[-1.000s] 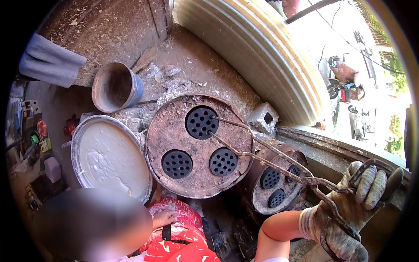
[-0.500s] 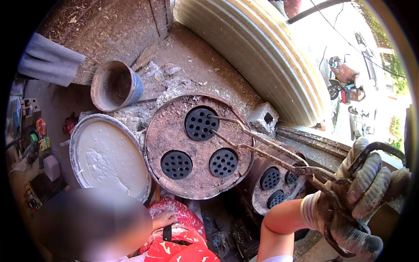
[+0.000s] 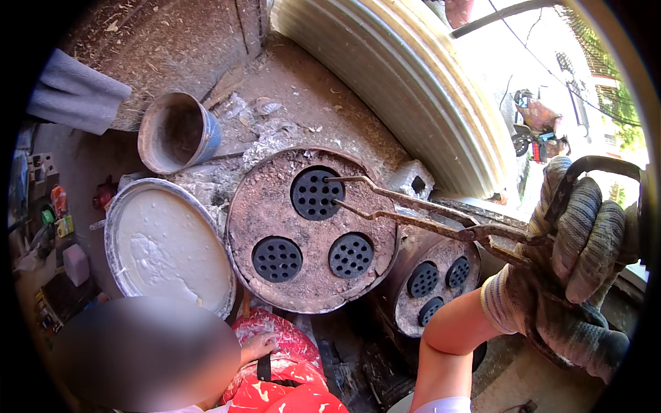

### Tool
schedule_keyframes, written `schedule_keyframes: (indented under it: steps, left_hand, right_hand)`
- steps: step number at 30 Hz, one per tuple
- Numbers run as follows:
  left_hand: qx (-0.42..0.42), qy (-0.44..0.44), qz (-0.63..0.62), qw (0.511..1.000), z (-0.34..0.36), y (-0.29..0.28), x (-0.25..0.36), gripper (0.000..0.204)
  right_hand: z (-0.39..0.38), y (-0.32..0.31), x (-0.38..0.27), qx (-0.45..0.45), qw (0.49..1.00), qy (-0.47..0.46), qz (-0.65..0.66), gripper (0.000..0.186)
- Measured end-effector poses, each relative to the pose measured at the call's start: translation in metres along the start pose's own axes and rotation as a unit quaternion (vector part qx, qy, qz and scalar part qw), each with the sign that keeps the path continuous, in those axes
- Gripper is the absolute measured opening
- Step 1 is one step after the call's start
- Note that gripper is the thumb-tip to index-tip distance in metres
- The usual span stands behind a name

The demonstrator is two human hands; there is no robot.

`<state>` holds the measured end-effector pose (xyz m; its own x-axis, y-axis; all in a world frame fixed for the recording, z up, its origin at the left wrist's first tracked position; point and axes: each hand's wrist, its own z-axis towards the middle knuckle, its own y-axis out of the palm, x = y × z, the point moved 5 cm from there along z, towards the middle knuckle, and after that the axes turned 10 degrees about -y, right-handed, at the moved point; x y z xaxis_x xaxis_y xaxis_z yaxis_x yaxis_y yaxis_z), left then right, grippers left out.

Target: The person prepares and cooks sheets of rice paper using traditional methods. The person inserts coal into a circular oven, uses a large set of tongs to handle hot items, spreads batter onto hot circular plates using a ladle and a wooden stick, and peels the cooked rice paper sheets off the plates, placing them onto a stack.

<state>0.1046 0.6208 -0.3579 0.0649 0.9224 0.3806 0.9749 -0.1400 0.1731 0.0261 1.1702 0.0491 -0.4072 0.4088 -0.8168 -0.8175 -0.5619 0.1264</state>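
Observation:
My gloved right hand [image 3: 571, 255] grips long rusty metal tongs [image 3: 434, 224] by the handles at the right. Their tips touch the holes of a black perforated briquette [image 3: 311, 194], seated in the upper opening of a round rusty stove [image 3: 310, 289]. Two similar briquettes [image 3: 277, 259] [image 3: 351, 255] fill its lower openings. My bare left hand [image 3: 259, 344] rests, fingers apart, on red patterned clothing [image 3: 297, 330] at the bottom; a blurred patch covers that forearm. Left of the stove stands a tub of pale, thick liquid [image 3: 169, 241].
A second drum [image 3: 406, 303] with three briquettes stands lower right. Behind are a blue bucket [image 3: 205, 144], a grey cloth [image 3: 76, 93], a curved corrugated sheet [image 3: 406, 96] and a hollow block [image 3: 410, 179]. Assorted items crowd the left edge; motorbikes [image 3: 533, 120] show outside.
My right hand has raised the tong handles, swinging them toward the upper right and flattening their slant. The tips remain at the upper briquette; my left hand stays put.

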Motion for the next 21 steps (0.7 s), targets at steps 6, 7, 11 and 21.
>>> schedule_keyframes:
  steps: [6, 7, 11, 21]
  left_hand:
    - [0.001, -0.011, -0.007, 1.0, 0.001, 0.002, -0.002, 0.041]
    - [-0.004, -0.019, -0.004, 1.0, 0.0, 0.002, -0.001, 0.041]
    - [-0.008, -0.014, -0.017, 1.0, -0.001, 0.002, 0.003, 0.04]
    - [0.005, 0.008, -0.01, 1.0, 0.0, 0.002, 0.014, 0.042]
  right_hand:
    - [0.0, 0.002, 0.003, -0.002, 1.0, 0.005, 0.004, 0.112]
    - [0.0, 0.003, 0.004, -0.002, 1.0, 0.006, 0.004, 0.112]
    - [-0.004, 0.008, 0.005, -0.002, 1.0, 0.002, 0.002, 0.111]
    - [-0.037, -0.019, -0.091, 0.057, 0.997, -0.042, -0.013, 0.111]
